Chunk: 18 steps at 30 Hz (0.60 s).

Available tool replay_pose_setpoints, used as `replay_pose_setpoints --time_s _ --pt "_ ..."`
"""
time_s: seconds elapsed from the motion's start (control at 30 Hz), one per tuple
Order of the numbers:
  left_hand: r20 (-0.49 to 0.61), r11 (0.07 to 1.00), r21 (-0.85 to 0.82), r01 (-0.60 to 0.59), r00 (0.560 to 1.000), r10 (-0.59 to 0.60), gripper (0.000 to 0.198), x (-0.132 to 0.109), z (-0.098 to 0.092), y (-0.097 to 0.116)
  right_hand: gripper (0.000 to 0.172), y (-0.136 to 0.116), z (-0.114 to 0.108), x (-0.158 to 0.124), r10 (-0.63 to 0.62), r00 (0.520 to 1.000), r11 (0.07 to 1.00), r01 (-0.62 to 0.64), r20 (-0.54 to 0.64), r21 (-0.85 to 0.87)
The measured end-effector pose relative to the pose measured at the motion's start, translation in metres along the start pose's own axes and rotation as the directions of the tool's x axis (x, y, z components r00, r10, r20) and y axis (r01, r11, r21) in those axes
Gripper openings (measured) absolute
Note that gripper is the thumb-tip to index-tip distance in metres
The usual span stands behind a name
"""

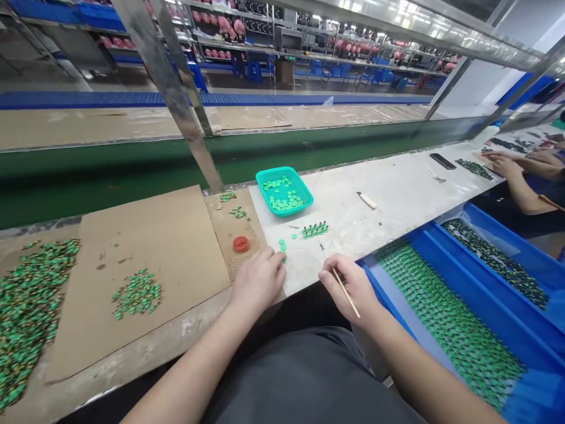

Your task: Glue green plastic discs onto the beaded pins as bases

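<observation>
My left hand (260,277) rests at the front edge of the white work surface, fingers bent together, its fingertips at a small green disc; whether it grips the disc is too small to tell. My right hand (348,287) is closed around a thin wooden stick (345,291). Just beyond my left hand lie loose green discs (282,242). A small block of green pieces in rows (315,229) sits between and beyond the hands. Behind it stands a teal basket (285,191) with green discs inside. A red cap (241,244) lies on cardboard left of the discs.
Green and gold pieces form a small pile (138,293) on cardboard (176,235) and a large heap (33,300) farther left. A white-handled knife (366,201) lies right. Blue trays (424,265) hold green pieces below. A metal post (189,123) rises behind; another person's hands (503,162) work far right.
</observation>
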State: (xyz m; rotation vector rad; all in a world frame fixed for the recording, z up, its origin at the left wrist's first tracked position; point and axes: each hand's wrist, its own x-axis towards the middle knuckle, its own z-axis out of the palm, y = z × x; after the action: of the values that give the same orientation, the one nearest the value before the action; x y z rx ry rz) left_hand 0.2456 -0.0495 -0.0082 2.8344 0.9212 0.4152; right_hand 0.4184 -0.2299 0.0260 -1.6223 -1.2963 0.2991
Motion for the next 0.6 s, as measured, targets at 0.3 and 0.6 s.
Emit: replay_pose_setpoints --time_s 0.3,0.6 --pt "0.212 0.966 0.087 -0.245 0.952 0.222 0.017 0.012 -0.029 -0.011 0.023 0.017 -0.005 0.006 0.001 1.000 0.997 -0.003 0.031 0.072" --pt "-0.017 0.968 0.220 -0.123 0.991 0.130 0.030 -0.064 -0.036 -0.027 0.028 0.027 0.016 -0.001 0.101 0.987 0.965 -0.129 0.128 0.230"
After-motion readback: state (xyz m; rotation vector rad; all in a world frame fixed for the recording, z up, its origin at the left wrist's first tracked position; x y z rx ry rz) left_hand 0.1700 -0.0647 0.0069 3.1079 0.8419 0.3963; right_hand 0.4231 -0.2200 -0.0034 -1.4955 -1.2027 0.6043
